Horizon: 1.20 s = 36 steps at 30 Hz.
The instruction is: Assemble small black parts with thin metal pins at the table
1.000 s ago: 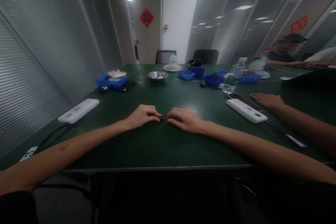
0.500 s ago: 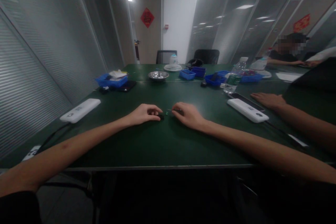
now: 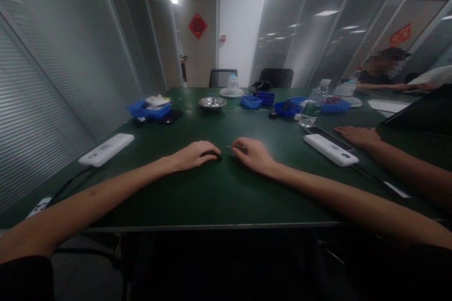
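Observation:
My left hand (image 3: 195,155) rests on the green table (image 3: 226,197), its fingers closed on a small black object (image 3: 218,156) whose kind I cannot make out. Facing it across a narrow gap, my right hand (image 3: 256,155) is curled in a pinch around a thin tool with a slim metal tip (image 3: 229,146). That tip points left toward the black object without touching it. Most of the tool is hidden by the fingers.
White power banks (image 3: 108,149) (image 3: 331,149) with cables flank my arms. A water bottle (image 3: 312,106) and phone (image 3: 328,137) lie right, near another person's hand (image 3: 356,135). Further back are a metal bowl (image 3: 212,103) and blue trays (image 3: 150,111) (image 3: 251,101).
A tiny green piece seen between my hands before no longer shows. The fingers of my left hand have closed further over the black object; my right hand has barely moved.

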Available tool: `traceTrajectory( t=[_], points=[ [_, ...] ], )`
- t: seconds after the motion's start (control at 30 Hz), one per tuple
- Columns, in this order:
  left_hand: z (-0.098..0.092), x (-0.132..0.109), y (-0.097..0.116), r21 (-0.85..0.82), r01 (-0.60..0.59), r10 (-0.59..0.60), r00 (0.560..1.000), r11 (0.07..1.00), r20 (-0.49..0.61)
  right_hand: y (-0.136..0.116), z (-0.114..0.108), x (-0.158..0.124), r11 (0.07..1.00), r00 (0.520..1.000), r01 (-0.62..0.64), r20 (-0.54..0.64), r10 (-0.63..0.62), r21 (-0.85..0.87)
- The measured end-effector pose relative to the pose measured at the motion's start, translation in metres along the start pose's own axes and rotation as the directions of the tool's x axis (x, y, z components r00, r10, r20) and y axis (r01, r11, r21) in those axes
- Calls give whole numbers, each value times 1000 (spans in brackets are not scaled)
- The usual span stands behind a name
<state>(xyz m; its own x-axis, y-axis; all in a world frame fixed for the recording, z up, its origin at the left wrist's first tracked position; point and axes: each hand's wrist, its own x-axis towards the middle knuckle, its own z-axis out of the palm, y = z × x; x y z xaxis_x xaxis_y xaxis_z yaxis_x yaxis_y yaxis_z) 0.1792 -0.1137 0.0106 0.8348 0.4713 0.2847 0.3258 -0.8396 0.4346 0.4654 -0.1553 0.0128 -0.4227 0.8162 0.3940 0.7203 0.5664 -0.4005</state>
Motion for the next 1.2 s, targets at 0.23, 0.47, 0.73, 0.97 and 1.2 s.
traceTrajectory(
  t=[0.23, 0.47, 0.73, 0.97, 1.2],
  points=[
    [-24, -20, -43, 88, 140, -132, 987, 986, -91, 0, -1, 0, 1000, 1000, -5, 31, 5, 3],
    [-47, -31, -82, 173, 272, -248, 957, 947, -150, 0, 0, 0, 1000, 1000, 6, 30, -6, -2],
    [-75, -51, -118, 50, 549, -506, 799, 834, -325, -2, -2, -2, 1000, 999, 18, 40, -17, -1],
    [-90, -72, -146, 28, 652, -568, 679, 758, -465, -3, -3, -2, 1000, 998, 9, 67, -8, -19],
    [-92, -76, -149, 109, 617, -508, 724, 779, -467, -1, -2, -1, 1000, 997, 20, 74, -18, -23]
  ],
)
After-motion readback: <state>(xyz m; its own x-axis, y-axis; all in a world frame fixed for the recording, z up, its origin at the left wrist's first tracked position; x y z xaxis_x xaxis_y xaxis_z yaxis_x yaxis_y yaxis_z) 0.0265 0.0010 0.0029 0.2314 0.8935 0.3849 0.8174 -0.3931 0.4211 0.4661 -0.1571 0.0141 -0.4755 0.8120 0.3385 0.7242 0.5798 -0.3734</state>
